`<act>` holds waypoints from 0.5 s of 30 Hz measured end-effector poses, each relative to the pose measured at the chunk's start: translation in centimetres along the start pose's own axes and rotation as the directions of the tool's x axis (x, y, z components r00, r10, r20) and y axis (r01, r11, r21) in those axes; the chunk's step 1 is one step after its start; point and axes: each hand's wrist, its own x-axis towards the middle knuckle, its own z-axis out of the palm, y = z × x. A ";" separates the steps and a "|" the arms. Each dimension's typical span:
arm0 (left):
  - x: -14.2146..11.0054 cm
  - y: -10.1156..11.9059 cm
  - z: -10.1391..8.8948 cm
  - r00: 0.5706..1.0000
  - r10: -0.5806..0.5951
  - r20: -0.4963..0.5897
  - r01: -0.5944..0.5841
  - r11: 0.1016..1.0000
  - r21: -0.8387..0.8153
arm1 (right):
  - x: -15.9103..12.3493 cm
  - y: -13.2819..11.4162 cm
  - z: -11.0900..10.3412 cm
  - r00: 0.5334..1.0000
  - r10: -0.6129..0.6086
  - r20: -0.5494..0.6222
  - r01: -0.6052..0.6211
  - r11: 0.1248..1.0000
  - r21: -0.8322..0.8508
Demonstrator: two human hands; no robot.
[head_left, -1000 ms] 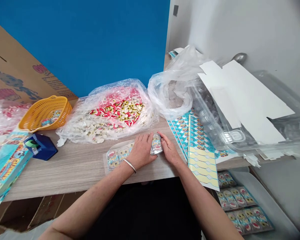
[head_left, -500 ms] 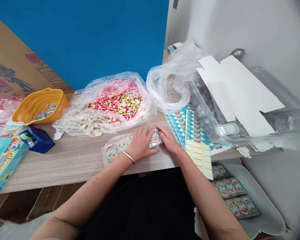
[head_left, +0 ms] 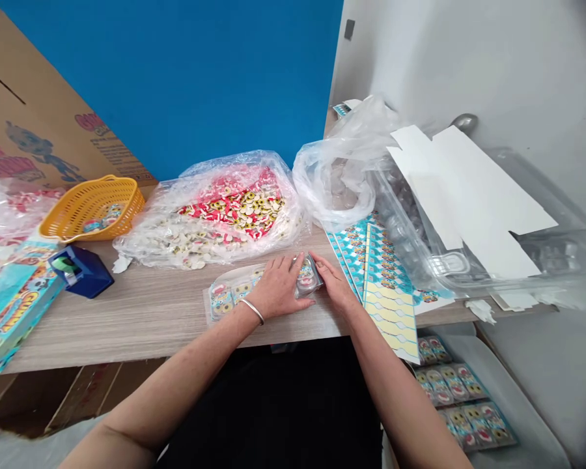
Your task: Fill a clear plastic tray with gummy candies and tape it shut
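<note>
A clear plastic blister pack [head_left: 228, 294] of gummy candies with printed labels lies lengthwise on the table in front of me. My left hand [head_left: 278, 290], a bangle at its wrist, rests palm down across the pack's right half with fingers stretched out, hiding the middle. At the right end, my right hand [head_left: 335, 284] pinches the pack's edge between thumb and fingers. One labelled candy compartment [head_left: 306, 277] shows between both hands. Just right of that hand lie label sticker sheets [head_left: 388, 286], partly peeled to yellow backing.
Behind the pack sits a plastic bag of loose gummies [head_left: 244, 208]. To the left are a yellow basket [head_left: 90, 208] and a blue tape dispenser [head_left: 81, 272]. Clear plastic trays [head_left: 420, 234] under white card [head_left: 469, 189] stand right. Filled packs [head_left: 469, 404] lie in a lined box below.
The view has shifted slightly, so things sit a little lower and further right. Both hands stay on the pack; its right end now shows a little more between them.
</note>
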 end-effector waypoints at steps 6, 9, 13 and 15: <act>-0.1 -0.3 0.3 1.000 0.003 0.008 -0.003 1.000 0.027 | -0.5 -0.1 -0.3 1.000 0.019 0.000 -0.019 0.999 0.040; -0.2 -0.1 0.2 1.000 -0.003 0.003 0.003 0.999 0.036 | -1.1 -0.4 -0.8 0.993 0.058 -0.100 -0.059 0.998 -0.010; -0.2 0.0 0.0 1.000 0.010 0.002 -0.011 0.998 0.054 | -2.2 -1.1 -1.2 0.976 0.145 -0.161 -0.148 0.989 -0.009; -0.2 0.0 -0.1 1.000 0.016 0.000 -0.016 0.998 0.060 | -2.5 -1.5 -1.2 0.975 0.176 -0.138 -0.169 0.984 0.057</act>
